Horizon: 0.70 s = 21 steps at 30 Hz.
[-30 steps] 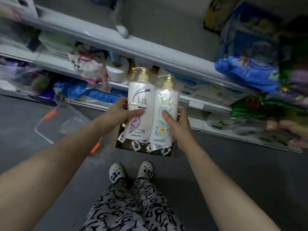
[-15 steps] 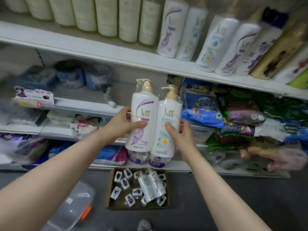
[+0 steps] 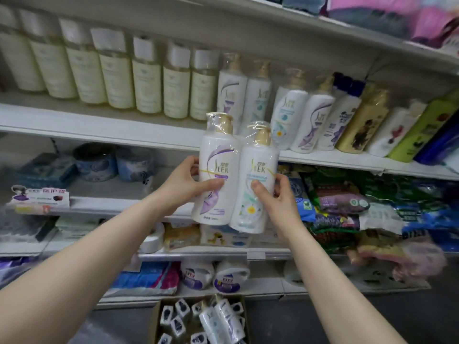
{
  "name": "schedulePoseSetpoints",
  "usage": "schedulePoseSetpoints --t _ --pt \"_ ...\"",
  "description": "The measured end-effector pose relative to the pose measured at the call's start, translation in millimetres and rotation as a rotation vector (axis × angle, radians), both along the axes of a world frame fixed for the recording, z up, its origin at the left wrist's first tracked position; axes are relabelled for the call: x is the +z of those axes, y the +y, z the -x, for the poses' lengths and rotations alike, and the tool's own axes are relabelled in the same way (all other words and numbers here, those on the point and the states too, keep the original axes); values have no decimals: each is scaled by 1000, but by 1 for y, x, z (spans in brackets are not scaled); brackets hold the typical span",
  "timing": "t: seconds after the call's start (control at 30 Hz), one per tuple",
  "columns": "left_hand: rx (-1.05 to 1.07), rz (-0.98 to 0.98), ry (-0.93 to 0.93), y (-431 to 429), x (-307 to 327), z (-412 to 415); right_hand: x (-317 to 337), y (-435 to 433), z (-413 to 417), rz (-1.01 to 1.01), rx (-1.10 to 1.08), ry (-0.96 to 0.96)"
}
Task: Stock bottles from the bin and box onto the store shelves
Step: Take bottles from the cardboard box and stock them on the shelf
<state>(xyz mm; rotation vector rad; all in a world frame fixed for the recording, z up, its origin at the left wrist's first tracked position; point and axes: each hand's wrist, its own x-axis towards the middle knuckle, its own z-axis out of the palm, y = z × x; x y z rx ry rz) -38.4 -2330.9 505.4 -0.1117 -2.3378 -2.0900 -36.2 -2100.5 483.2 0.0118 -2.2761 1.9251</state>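
I hold two white pump bottles wrapped together in clear film, upright in front of the shelves. My left hand (image 3: 185, 181) grips the purple-label bottle (image 3: 216, 175); my right hand (image 3: 274, 194) grips the daisy-label bottle (image 3: 255, 184). Their gold pumps reach the edge of the bottle shelf (image 3: 99, 131), where similar white pump bottles (image 3: 295, 112) stand in a row. Below me a cardboard box (image 3: 154, 321) holds another wrapped bottle pair (image 3: 221, 321) among small sachets.
Pale yellow bottles (image 3: 116, 78) fill the left of the bottle shelf; gold, green and blue bottles (image 3: 365, 122) lean at its right. Lower shelves hold tissue rolls (image 3: 111, 162), green packets (image 3: 340, 194) and tubs (image 3: 198, 274). Pink packs (image 3: 422, 18) lie on the top shelf.
Both hands have raised the wrapped bottle pair from over the floor box up to the bottle shelf's edge. The view has tilted upward, and the clear bin has left the frame.
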Motion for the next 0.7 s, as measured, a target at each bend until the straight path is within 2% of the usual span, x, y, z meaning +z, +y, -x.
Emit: schedulePoseSetpoints --t 0.23,0.43,0.7 --pt "37 -31 132 18 40 36 44 13 44 77 37 100" --pt "74 -55 258 26 68 79 84 19 92 10 95 200" --pt "115 -48 295 28 68 120 83 19 141 17 153 229"
